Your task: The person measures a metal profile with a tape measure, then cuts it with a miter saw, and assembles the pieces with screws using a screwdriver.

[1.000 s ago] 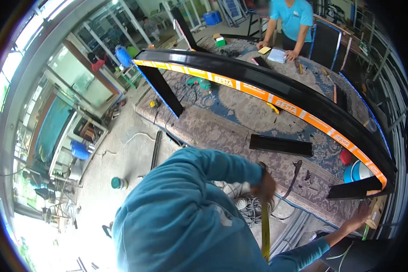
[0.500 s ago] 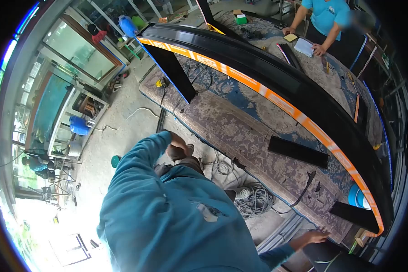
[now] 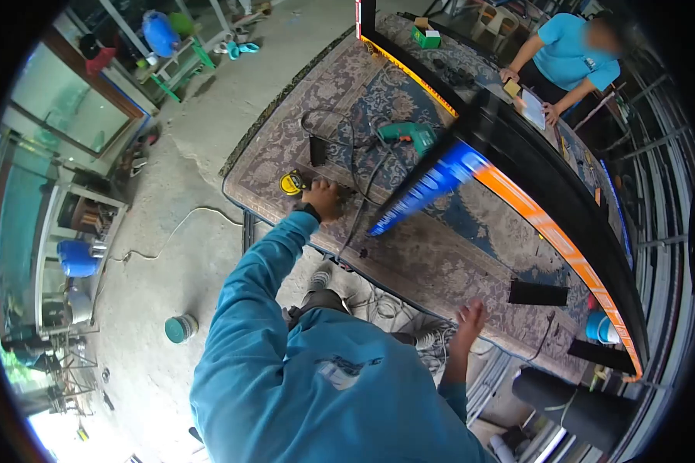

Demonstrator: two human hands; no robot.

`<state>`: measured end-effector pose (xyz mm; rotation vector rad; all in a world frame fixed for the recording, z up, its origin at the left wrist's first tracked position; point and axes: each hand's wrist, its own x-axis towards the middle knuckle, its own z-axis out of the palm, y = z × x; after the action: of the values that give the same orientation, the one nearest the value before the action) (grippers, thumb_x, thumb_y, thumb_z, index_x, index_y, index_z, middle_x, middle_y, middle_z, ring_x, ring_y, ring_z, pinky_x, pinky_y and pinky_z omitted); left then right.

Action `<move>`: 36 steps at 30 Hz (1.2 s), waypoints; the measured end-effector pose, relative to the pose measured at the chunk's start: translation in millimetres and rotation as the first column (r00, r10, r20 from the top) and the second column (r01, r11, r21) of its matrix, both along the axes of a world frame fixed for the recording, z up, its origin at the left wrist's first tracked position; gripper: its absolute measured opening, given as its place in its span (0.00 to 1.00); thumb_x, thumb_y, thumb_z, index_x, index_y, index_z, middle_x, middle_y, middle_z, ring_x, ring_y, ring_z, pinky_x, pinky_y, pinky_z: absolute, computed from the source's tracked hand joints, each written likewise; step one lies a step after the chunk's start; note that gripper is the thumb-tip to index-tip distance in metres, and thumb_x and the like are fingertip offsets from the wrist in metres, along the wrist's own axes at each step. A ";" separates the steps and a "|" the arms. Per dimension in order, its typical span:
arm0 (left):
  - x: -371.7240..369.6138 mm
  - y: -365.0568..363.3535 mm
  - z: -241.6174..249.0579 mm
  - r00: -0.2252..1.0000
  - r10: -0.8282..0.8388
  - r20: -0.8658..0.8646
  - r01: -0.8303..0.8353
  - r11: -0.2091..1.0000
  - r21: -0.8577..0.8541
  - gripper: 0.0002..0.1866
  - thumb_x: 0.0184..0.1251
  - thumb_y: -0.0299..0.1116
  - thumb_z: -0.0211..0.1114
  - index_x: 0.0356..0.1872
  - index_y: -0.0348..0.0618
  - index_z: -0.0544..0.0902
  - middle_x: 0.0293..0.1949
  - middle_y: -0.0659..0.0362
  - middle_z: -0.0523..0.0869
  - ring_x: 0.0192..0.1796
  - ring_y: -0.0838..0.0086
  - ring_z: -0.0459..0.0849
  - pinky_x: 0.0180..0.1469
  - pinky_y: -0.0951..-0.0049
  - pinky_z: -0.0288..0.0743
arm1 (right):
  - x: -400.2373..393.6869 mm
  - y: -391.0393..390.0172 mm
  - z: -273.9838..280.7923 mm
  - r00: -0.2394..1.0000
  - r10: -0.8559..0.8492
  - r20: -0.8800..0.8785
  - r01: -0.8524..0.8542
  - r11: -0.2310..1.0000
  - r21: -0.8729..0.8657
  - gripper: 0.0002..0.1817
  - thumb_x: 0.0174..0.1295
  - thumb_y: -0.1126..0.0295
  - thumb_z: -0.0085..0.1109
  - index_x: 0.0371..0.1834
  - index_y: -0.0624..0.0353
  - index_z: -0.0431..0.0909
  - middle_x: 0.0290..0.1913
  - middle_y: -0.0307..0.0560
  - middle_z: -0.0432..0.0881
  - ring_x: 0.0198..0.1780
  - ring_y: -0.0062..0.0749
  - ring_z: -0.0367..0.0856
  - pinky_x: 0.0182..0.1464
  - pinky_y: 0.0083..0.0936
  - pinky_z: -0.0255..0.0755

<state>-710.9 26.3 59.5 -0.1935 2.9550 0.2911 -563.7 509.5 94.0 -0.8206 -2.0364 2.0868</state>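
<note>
My left hand (image 3: 326,202) reaches over the patterned carpet (image 3: 409,266), just beside a yellow and black tape measure (image 3: 292,183). Its fingers are bent and look slightly apart, with nothing visible in them. My right hand (image 3: 471,316) is raised near the carpet's front edge, fingers apart and empty. A long curved black frame (image 3: 571,181) with orange lettered tape arches over the carpet on the right. From its near end a piece with blue tape (image 3: 432,185) slants down toward the carpet. A green drill (image 3: 409,135) and its dark cable lie behind my left hand.
Across the carpet another person (image 3: 575,50) in a blue shirt has both hands by a white sheet (image 3: 533,108). A green box (image 3: 425,35) sits at the back. Short black pieces (image 3: 538,293) lie at the right. A green tub (image 3: 181,329) stands on the floor, with coiled cables near my feet.
My left hand has gone from beside my body out over the carpet to the tape measure. My right hand has come up and inward. The view has shifted, and the frame's near end now appears farther right.
</note>
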 end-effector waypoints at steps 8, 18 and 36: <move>43.3 -55.4 40.5 0.875 -0.077 -0.477 0.298 0.864 0.407 0.27 0.57 0.33 0.75 0.59 0.43 0.78 0.54 0.47 0.79 0.57 0.46 0.78 0.60 0.50 0.74 | 45.9 -124.0 42.5 0.827 0.500 0.257 -0.562 0.744 0.361 0.14 0.74 0.65 0.62 0.58 0.57 0.78 0.51 0.40 0.84 0.46 0.23 0.81 0.49 0.26 0.77; -6.3 -68.8 58.2 0.891 -0.080 -0.448 0.370 0.700 0.611 0.25 0.61 0.28 0.71 0.60 0.40 0.76 0.54 0.45 0.80 0.57 0.45 0.79 0.59 0.53 0.75 | 64.7 -177.8 10.1 0.820 0.475 0.318 -0.562 0.773 0.295 0.22 0.69 0.61 0.67 0.61 0.59 0.76 0.55 0.55 0.82 0.51 0.42 0.86 0.50 0.35 0.81; -465.8 -84.5 -37.3 0.932 -0.342 0.122 0.353 0.933 -0.073 0.43 0.64 0.32 0.60 0.81 0.44 0.57 0.64 0.38 0.80 0.72 0.45 0.74 0.72 0.53 0.70 | -105.4 -220.5 -104.6 0.842 0.047 0.537 -0.530 0.252 0.809 0.40 0.71 0.57 0.53 0.82 0.58 0.51 0.83 0.66 0.43 0.82 0.76 0.38 0.76 0.75 0.35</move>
<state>-1176.7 -58.2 22.1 0.2945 2.8265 0.0894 -669.1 289.1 -10.5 -0.6235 -3.2071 0.2937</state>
